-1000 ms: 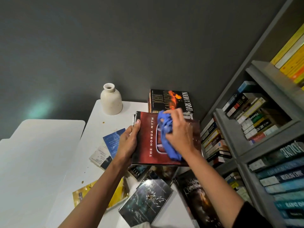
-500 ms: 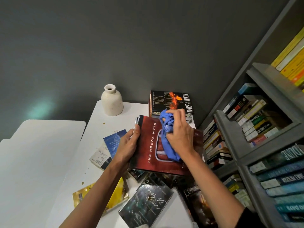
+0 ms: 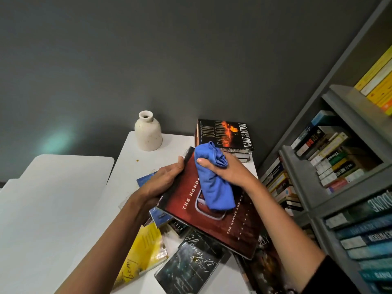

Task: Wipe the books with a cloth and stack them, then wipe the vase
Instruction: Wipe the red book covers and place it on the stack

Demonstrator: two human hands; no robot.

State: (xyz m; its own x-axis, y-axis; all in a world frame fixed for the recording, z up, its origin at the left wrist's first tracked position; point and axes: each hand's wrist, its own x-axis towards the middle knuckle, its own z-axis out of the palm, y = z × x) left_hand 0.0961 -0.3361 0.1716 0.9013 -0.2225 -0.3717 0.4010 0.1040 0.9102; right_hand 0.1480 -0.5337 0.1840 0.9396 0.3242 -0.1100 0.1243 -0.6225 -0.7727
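Observation:
My left hand point(image 3: 164, 181) grips the spine edge of a dark red book point(image 3: 229, 228) and holds it tilted above the table. My right hand point(image 3: 230, 170) grips a bunched blue cloth point(image 3: 214, 185) that lies on the book's cover. A cream vase point(image 3: 148, 131) stands upright at the back of the white table point(image 3: 131, 166). A short stack topped by a black book point(image 3: 224, 132) sits at the table's back right corner. Several loose books lie under my hands, among them a yellow book point(image 3: 146, 249) and a dark one point(image 3: 191, 266).
A grey bookshelf point(image 3: 301, 177) full of books runs along the right side, close to the table. A second white tabletop point(image 3: 53, 209) adjoins on the left. A dark grey wall rises behind the table.
The red book has turned and come nearer, its lower corner now pointing towards me. My right hand has drawn the cloth down along the cover.

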